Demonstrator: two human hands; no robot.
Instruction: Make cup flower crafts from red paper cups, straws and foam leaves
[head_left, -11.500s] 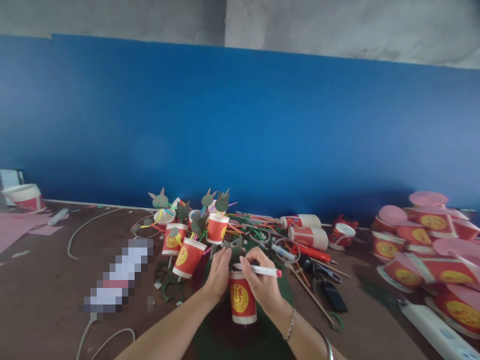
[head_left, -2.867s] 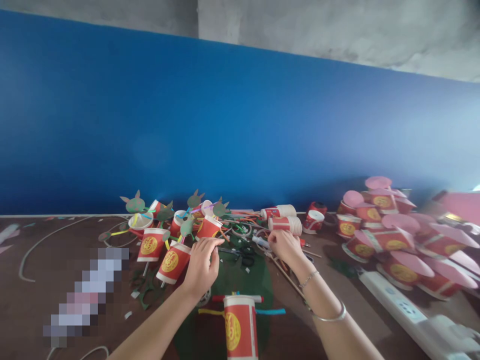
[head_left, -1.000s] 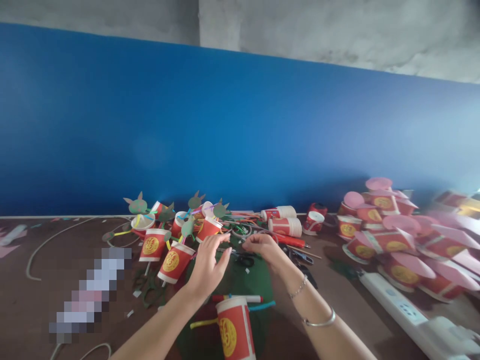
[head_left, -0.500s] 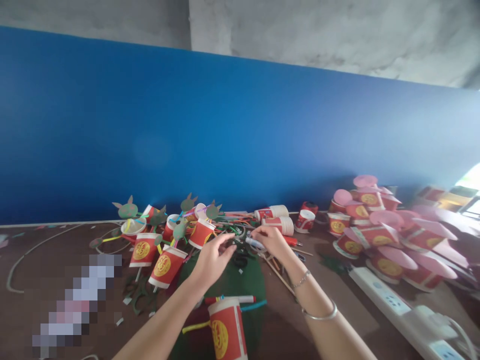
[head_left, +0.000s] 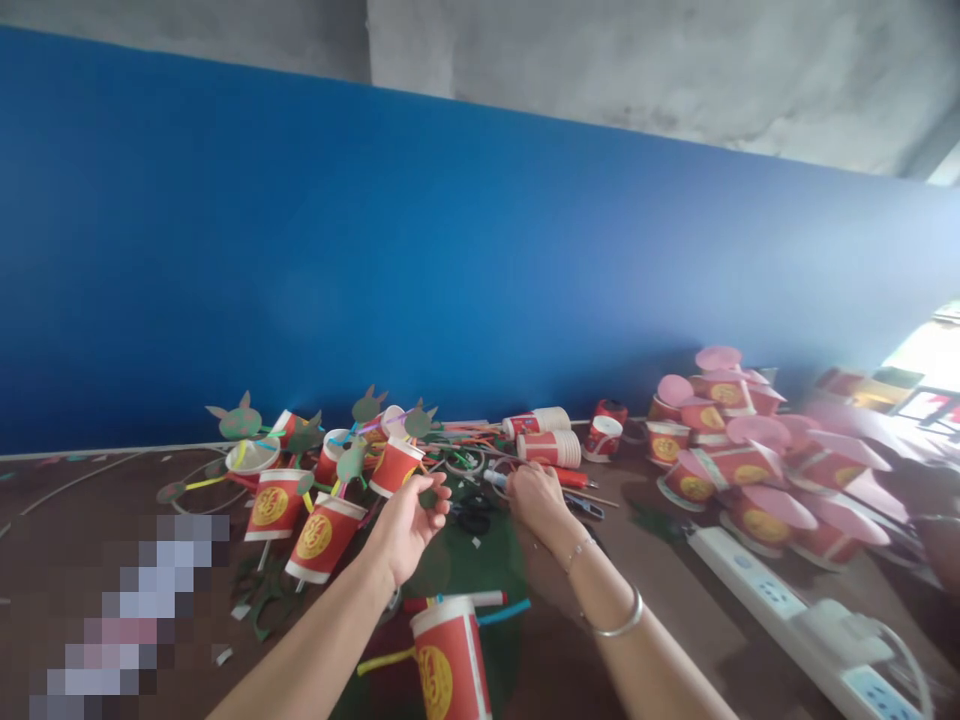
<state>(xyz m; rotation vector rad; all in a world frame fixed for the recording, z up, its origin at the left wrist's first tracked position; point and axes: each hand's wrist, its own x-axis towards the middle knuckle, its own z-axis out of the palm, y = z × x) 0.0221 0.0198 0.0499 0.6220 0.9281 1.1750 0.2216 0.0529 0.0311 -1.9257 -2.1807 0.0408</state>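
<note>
My left hand (head_left: 412, 515) hangs in the middle with its palm turned inward. Its fingers are loosely bent and apart, holding nothing, beside a red paper cup (head_left: 395, 467). To the right, my right hand (head_left: 536, 503) reaches down to the table, fingers closed. What they grip, if anything, is hidden. A white tube (head_left: 496, 479) lies at its fingers, and a red-handled tool (head_left: 571, 478) behind it. Black scissors (head_left: 474, 515) lie between the hands. Nearest me stands a red cup (head_left: 450, 655) with yellow and blue pipe-cleaner-like arms, by a red-and-white marker (head_left: 457, 601).
Several cups with green animal heads (head_left: 240, 418) crowd the left. Stacked paper cups (head_left: 550, 449) lie at the back, against a blue panel (head_left: 450, 250). Cups with pink paper discs (head_left: 757, 433) pile up right. A white power strip (head_left: 757, 590) with a plug lies in front.
My right hand has lowered to the table, and the wooden sticks near it are now largely out of sight. My left hand has drawn slightly left and nearer. The view has shifted a little.
</note>
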